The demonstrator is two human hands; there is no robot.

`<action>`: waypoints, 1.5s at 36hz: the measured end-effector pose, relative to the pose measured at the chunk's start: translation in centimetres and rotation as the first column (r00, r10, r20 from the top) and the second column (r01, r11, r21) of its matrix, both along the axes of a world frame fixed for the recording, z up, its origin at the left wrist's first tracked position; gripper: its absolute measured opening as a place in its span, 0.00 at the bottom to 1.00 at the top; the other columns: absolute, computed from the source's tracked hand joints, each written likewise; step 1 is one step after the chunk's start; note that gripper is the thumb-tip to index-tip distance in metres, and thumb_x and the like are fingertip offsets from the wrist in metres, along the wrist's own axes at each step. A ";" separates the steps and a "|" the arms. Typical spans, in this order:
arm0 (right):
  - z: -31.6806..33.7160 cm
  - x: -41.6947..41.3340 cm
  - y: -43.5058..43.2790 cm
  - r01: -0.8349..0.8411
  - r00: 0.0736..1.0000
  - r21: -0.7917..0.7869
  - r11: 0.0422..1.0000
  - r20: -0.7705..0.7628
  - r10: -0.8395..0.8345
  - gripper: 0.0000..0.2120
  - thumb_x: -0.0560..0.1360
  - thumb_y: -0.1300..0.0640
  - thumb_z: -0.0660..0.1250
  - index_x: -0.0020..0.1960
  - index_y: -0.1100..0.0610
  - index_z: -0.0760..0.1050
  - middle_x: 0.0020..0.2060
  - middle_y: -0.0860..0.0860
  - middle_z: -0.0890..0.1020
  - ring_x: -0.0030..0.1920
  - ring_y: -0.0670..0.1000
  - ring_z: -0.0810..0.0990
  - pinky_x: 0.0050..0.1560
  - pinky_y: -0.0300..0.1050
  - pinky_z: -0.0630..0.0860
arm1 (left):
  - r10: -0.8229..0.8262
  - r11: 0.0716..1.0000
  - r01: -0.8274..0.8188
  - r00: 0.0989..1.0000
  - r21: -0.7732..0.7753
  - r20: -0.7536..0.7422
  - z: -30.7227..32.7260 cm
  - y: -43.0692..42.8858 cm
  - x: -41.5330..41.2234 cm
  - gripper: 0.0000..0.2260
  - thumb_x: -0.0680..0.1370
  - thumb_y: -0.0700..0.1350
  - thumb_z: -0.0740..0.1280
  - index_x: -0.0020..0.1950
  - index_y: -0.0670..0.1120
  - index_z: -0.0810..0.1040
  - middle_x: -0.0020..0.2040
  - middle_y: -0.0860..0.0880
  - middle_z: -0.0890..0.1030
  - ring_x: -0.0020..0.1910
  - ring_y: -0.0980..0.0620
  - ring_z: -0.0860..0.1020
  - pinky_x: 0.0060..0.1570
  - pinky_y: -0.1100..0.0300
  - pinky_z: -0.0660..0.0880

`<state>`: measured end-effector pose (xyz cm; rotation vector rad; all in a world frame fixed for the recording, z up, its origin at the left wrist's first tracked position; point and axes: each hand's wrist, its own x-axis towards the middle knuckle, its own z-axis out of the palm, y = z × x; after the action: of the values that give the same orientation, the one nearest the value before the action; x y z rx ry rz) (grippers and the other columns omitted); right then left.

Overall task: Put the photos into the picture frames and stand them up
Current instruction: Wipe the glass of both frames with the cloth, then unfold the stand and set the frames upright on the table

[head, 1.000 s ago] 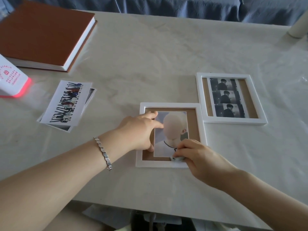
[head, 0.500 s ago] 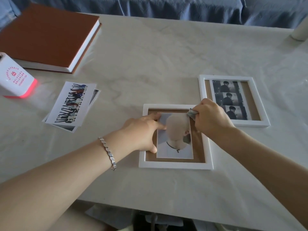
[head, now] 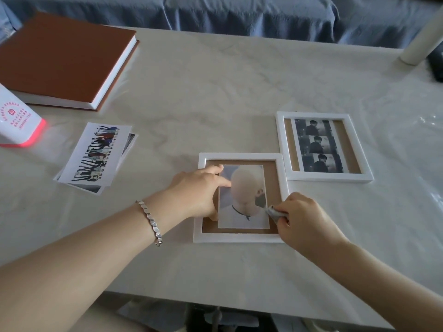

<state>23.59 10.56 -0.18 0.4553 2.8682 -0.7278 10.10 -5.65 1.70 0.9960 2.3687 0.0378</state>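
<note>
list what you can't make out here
All head view.
Grey thing in the right hand: fingers hide most of it; what it is cannot be told.
Lower photos in the left stack: covered by the top photo.
White box: cut by the left edge; print too small.
White cylinder: cut at the top right corner.
Frame, left inside: under the left hand.

Red txt on box (head: 14,121): illegible

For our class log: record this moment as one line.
left hand: presses portrait photo | right hand: pinches grey wad at photo edge | frame: flat
</note>
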 end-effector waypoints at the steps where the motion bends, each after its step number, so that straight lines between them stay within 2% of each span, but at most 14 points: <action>1: 0.2 0.1 0.4 -0.005 1.000 -0.022 1.000 0.008 0.005 0.10 0.72 0.63 0.61 0.38 0.63 0.80 0.35 0.58 0.77 0.35 0.59 0.74 0.36 0.48 0.73 | 0.002 1.000 -0.002 1.000 0.000 -0.002 0.0 0.1 0.0 0.33 0.68 0.51 0.73 0.69 0.62 0.63 0.76 0.58 0.50 0.71 0.55 0.61 0.59 0.59 0.65; 5: 1.3 0.1 2.4 0.173 0.982 -0.236 0.956 -0.040 -0.187 0.07 0.70 0.62 0.68 0.37 0.54 0.82 0.30 0.49 0.82 0.33 0.50 0.79 0.31 0.32 0.70 | -0.008 1.000 0.008 1.000 -0.009 -0.026 0.0 0.4 0.2 0.31 0.69 0.49 0.72 0.69 0.61 0.64 0.76 0.56 0.51 0.71 0.54 0.63 0.58 0.60 0.66; 12: 3.4 1.3 3.2 0.277 0.874 -0.651 0.707 -0.135 -0.467 0.08 0.70 0.66 0.70 0.36 0.54 0.79 0.29 0.47 0.84 0.30 0.44 0.81 0.33 0.32 0.77 | 0.050 0.990 -0.041 0.997 0.133 -0.064 0.1 1.7 0.9 0.17 0.74 0.49 0.64 0.63 0.51 0.73 0.72 0.49 0.61 0.72 0.50 0.57 0.67 0.57 0.55; 14: 3.9 1.6 2.9 0.239 0.875 -0.668 0.704 -0.166 -0.455 0.09 0.69 0.66 0.70 0.36 0.53 0.79 0.28 0.43 0.83 0.31 0.40 0.80 0.33 0.28 0.75 | 0.100 0.947 -0.080 0.994 0.311 -0.049 0.6 2.5 1.9 0.16 0.72 0.46 0.67 0.60 0.46 0.76 0.65 0.49 0.69 0.66 0.49 0.64 0.66 0.59 0.59; 16: 4.2 1.9 2.7 0.207 0.874 -0.684 0.699 -0.191 -0.446 0.10 0.69 0.66 0.70 0.36 0.52 0.78 0.29 0.42 0.83 0.31 0.40 0.81 0.34 0.28 0.74 | 0.143 0.853 -0.222 0.970 0.473 0.197 1.8 3.5 3.1 0.17 0.71 0.48 0.69 0.58 0.44 0.77 0.55 0.47 0.76 0.56 0.49 0.73 0.62 0.56 0.69; 19: 4.4 2.4 2.7 0.163 0.883 -0.672 0.722 -0.228 -0.411 0.07 0.69 0.62 0.70 0.38 0.51 0.79 0.34 0.43 0.84 0.37 0.43 0.83 0.42 0.37 0.78 | 0.011 0.739 -0.380 0.832 0.556 0.554 2.8 5.0 4.8 0.15 0.72 0.47 0.70 0.58 0.47 0.77 0.48 0.50 0.80 0.49 0.52 0.79 0.51 0.59 0.76; 22: 4.4 3.0 3.0 0.161 0.865 -0.601 0.783 -0.297 -0.406 0.07 0.67 0.60 0.72 0.37 0.48 0.78 0.42 0.40 0.83 0.44 0.44 0.82 0.48 0.39 0.78 | -0.042 0.644 -0.452 0.785 0.618 0.618 2.5 5.7 5.7 0.06 0.71 0.42 0.71 0.45 0.51 0.79 0.40 0.51 0.82 0.37 0.55 0.81 0.36 0.69 0.74; 28: 4.8 4.2 4.4 0.213 0.816 -0.388 0.897 -0.435 -0.382 0.11 0.63 0.62 0.74 0.33 0.48 0.75 0.38 0.41 0.81 0.38 0.45 0.80 0.40 0.34 0.76 | 0.050 0.597 -0.559 0.742 0.576 0.668 1.9 7.3 6.7 0.07 0.71 0.45 0.71 0.40 0.44 0.76 0.34 0.48 0.82 0.31 0.53 0.82 0.34 0.61 0.78; 34: 4.9 6.4 8.6 0.391 0.778 -0.194 0.900 -0.453 -0.435 0.07 0.66 0.64 0.72 0.38 0.54 0.76 0.33 0.45 0.82 0.34 0.44 0.79 0.36 0.29 0.72 | 0.213 0.640 -0.541 0.807 0.546 0.551 0.6 7.4 5.8 0.04 0.75 0.47 0.67 0.46 0.48 0.74 0.41 0.48 0.81 0.38 0.57 0.79 0.38 0.67 0.75; 38: 3.7 8.3 11.8 0.530 0.746 0.129 0.838 -0.542 -0.388 0.12 0.62 0.70 0.73 0.44 0.61 0.78 0.40 0.56 0.83 0.39 0.59 0.81 0.38 0.46 0.74 | 0.347 0.622 -0.544 0.836 0.562 0.425 -0.3 6.0 4.6 0.04 0.76 0.43 0.65 0.44 0.53 0.74 0.43 0.54 0.79 0.45 0.54 0.78 0.44 0.65 0.72; 41: 0.4 9.6 12.9 0.520 0.836 0.294 0.802 -0.366 -0.408 0.10 0.61 0.69 0.72 0.41 0.61 0.77 0.41 0.58 0.81 0.43 0.62 0.80 0.33 0.50 0.75 | 0.444 0.632 -0.535 0.843 0.562 0.304 -0.7 4.8 3.9 0.05 0.76 0.43 0.64 0.44 0.53 0.74 0.46 0.56 0.78 0.47 0.57 0.77 0.40 0.70 0.67; 44: -1.9 10.2 12.3 0.526 0.850 0.300 0.796 -0.141 -0.508 0.09 0.65 0.59 0.71 0.44 0.59 0.77 0.46 0.55 0.80 0.51 0.60 0.76 0.39 0.48 0.74 | 0.477 0.675 -0.498 0.857 0.544 0.194 -1.2 3.9 3.2 0.06 0.75 0.41 0.64 0.50 0.51 0.74 0.51 0.54 0.75 0.54 0.55 0.74 0.45 0.65 0.67; 49: -0.9 8.9 10.5 0.546 0.837 0.247 0.800 -0.190 -0.513 0.15 0.66 0.60 0.71 0.52 0.60 0.77 0.52 0.56 0.80 0.59 0.61 0.72 0.56 0.53 0.67 | 0.564 0.749 -0.489 0.824 0.448 -0.043 -1.7 1.6 1.8 0.18 0.74 0.41 0.65 0.63 0.43 0.71 0.63 0.43 0.71 0.65 0.44 0.65 0.64 0.56 0.61; 54: 0.5 4.7 6.3 0.405 0.894 -0.022 0.914 -0.200 -0.401 0.12 0.71 0.59 0.66 0.55 0.57 0.77 0.54 0.52 0.79 0.56 0.54 0.75 0.55 0.43 0.67 | 0.651 0.747 -0.634 0.759 0.199 -0.028 -1.4 -0.4 1.3 0.23 0.77 0.47 0.62 0.69 0.39 0.64 0.66 0.38 0.66 0.67 0.40 0.64 0.64 0.51 0.63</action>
<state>28.30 16.84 0.34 1.0628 3.0000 -0.8481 11.38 -6.02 0.34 0.1934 2.7242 0.4834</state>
